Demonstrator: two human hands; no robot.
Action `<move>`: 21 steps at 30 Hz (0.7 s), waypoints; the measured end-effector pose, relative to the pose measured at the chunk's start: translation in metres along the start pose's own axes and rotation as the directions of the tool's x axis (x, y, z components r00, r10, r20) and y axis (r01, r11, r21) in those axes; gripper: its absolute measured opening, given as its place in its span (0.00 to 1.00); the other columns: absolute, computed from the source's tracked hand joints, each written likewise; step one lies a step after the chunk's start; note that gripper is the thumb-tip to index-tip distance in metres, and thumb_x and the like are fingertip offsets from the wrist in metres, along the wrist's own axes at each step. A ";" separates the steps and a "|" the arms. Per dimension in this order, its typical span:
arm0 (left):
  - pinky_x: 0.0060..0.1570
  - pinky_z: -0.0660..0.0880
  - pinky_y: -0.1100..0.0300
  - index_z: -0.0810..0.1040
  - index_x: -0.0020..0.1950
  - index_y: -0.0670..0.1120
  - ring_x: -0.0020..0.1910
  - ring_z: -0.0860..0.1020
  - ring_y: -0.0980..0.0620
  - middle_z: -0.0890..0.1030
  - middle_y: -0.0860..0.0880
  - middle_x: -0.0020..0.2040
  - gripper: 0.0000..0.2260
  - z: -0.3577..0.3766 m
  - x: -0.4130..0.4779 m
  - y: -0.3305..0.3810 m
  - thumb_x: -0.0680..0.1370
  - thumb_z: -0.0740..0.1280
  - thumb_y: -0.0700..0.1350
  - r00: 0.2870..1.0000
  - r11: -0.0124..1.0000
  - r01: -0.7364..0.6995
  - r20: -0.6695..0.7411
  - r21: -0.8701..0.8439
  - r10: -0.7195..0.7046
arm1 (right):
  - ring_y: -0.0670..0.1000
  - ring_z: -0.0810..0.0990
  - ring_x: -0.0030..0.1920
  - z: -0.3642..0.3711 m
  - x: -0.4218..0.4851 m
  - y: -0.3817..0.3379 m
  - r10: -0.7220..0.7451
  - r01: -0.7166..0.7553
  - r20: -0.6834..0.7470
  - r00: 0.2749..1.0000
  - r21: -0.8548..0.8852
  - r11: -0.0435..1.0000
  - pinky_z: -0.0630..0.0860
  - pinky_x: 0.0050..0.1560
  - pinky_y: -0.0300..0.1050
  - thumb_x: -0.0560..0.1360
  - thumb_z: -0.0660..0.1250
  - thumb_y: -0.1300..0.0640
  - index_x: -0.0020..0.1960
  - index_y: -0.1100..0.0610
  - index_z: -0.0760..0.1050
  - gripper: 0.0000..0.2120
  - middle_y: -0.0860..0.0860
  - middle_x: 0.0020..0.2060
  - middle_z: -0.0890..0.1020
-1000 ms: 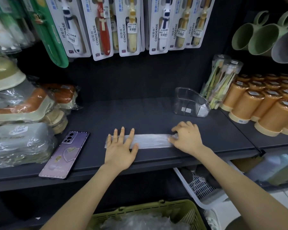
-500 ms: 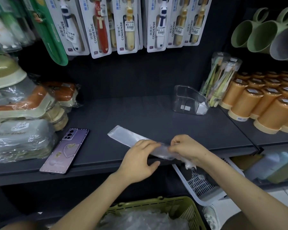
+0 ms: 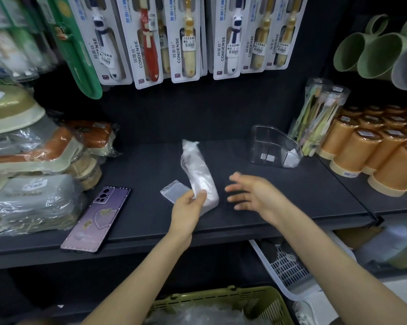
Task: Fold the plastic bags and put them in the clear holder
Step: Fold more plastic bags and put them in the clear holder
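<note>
Plastic bag [image 3: 199, 174], folded into a long narrow strip, is sitting over the dark shelf [image 3: 291, 202], left of the clear holder [image 3: 272, 148] and nearer the front edge than the holder is. The strip is bending sharply. Its long part is running back toward the wall and ending in a crumpled tip. Its short end is poking out on the side away from the holder. Whether the far tip is resting on the shelf, cannot tell.

Left hand [image 3: 188, 207] is pinching the strip at the bend, thumb on top, fingers curled under. Right hand [image 3: 251, 195] is hovering between bag and holder, nearer the bag, fingers spread wide and holding nothing. It is blurred and looks apart from the strip.

The holder is standing upright toward the back of the shelf. Something white is lying in its low corner on the side away from the bag, too small to identify.

Purple phone [image 3: 97, 219] is lying back-up well left of the holder, beyond the bag, at the shelf's front edge. Orange cups [image 3: 371, 156] are crowding the shelf right of the holder, and a tube of toothbrushes [image 3: 319, 113] is standing just beside its back right corner. Carded toothbrushes [image 3: 188, 41] are hanging above and left of it. Below the holder a white basket [image 3: 284, 266] is jutting out, and lower still a green basket [image 3: 221, 299] is holding clear plastic.
</note>
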State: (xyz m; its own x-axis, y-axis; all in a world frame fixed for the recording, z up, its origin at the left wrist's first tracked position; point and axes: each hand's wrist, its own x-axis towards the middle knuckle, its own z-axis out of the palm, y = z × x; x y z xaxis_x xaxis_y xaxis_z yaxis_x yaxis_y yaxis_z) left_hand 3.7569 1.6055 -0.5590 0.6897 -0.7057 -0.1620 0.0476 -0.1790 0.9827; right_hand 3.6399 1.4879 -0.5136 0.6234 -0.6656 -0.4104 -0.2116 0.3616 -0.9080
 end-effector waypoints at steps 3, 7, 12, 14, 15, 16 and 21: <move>0.52 0.73 0.59 0.81 0.51 0.47 0.49 0.79 0.51 0.82 0.50 0.46 0.07 -0.005 0.003 0.000 0.80 0.64 0.47 0.998 0.998 0.044 0.043 -0.045 -0.042 | 0.47 0.76 0.35 0.023 0.009 0.017 -0.076 0.074 0.009 0.997 -0.351 0.933 0.71 0.29 0.38 0.77 0.68 0.52 0.50 0.55 0.80 0.07 0.51 0.42 0.81; 0.58 0.75 0.50 0.81 0.52 0.49 0.54 0.80 0.45 0.83 0.44 0.51 0.07 -0.009 0.002 -0.001 0.80 0.64 0.46 0.997 0.998 0.043 0.067 -0.054 -0.039 | 0.44 0.72 0.32 0.029 0.014 0.024 -0.159 0.147 -0.014 0.987 -0.312 0.938 0.67 0.26 0.36 0.76 0.70 0.56 0.48 0.62 0.82 0.08 0.50 0.36 0.79; 0.51 0.74 0.56 0.81 0.50 0.49 0.48 0.78 0.50 0.81 0.44 0.46 0.05 -0.014 0.003 -0.003 0.79 0.65 0.46 0.993 0.997 0.057 0.110 -0.061 -0.050 | 0.43 0.72 0.25 0.029 0.013 0.032 -0.187 0.190 0.032 0.982 -0.154 0.970 0.62 0.21 0.36 0.76 0.69 0.60 0.41 0.59 0.78 0.05 0.49 0.30 0.76; 0.50 0.74 0.57 0.81 0.52 0.49 0.48 0.78 0.51 0.81 0.43 0.48 0.05 -0.016 0.004 -0.004 0.79 0.66 0.45 0.988 0.994 0.076 0.141 -0.073 -0.065 | 0.45 0.71 0.23 0.028 0.012 0.035 -0.157 0.167 0.074 0.985 -0.150 0.975 0.60 0.19 0.36 0.78 0.67 0.60 0.42 0.59 0.76 0.06 0.51 0.31 0.76; 0.49 0.75 0.59 0.80 0.54 0.48 0.48 0.79 0.52 0.82 0.44 0.49 0.06 -0.017 0.004 -0.004 0.78 0.66 0.44 0.985 0.993 0.088 0.159 -0.077 -0.075 | 0.45 0.71 0.22 0.027 0.013 0.035 -0.141 0.155 0.085 0.986 -0.187 0.970 0.59 0.18 0.36 0.78 0.66 0.60 0.43 0.59 0.75 0.06 0.51 0.32 0.76; 0.48 0.75 0.59 0.79 0.56 0.47 0.49 0.81 0.52 0.83 0.44 0.50 0.07 -0.018 0.004 -0.003 0.78 0.67 0.43 0.981 0.991 0.101 0.175 -0.090 -0.084 | 0.45 0.70 0.21 0.027 0.013 0.035 -0.127 0.145 0.087 0.988 -0.244 0.959 0.58 0.18 0.36 0.78 0.66 0.60 0.43 0.60 0.74 0.06 0.52 0.31 0.76; 0.50 0.80 0.51 0.75 0.58 0.41 0.48 0.84 0.46 0.84 0.41 0.50 0.09 -0.026 0.010 0.006 0.79 0.66 0.41 0.975 0.949 0.190 0.163 -0.251 -0.152 | 0.45 0.67 0.19 0.029 0.015 0.032 -0.066 0.094 0.074 0.995 -0.477 0.874 0.57 0.20 0.37 0.77 0.66 0.60 0.42 0.59 0.76 0.05 0.51 0.25 0.73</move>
State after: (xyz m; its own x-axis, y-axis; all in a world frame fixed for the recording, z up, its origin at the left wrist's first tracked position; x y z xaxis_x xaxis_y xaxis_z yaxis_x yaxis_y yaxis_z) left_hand 3.7828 1.6148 -0.5523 0.5474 -0.7723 -0.3223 0.3580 -0.1320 0.9244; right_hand 3.6644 1.5090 -0.5464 0.6904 -0.6377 -0.3417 -0.4855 -0.0581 -0.8723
